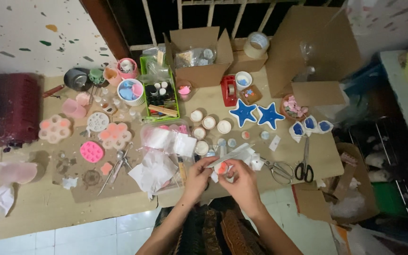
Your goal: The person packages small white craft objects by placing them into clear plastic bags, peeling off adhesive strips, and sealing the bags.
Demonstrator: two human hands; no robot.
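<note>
My left hand [198, 175] and my right hand [241, 182] meet at the near edge of a low cardboard-covered table [48, 208]. Between the fingers of both hands is a small pink-orange piece [223, 168] wrapped in white paper or film. A thin white stick [234, 153] lies just beyond my fingers. Crumpled clear plastic and white paper [154, 171] sit left of my left hand. Two pairs of scissors [303, 165] lie to the right of my right hand.
Pink and white silicone moulds [92, 151] and metal tools lie at left. Small round white pots [209, 123], two blue star shapes [256, 114], a green basket [159, 89], open cardboard boxes [199, 56] and a tape roll [256, 45] stand further back.
</note>
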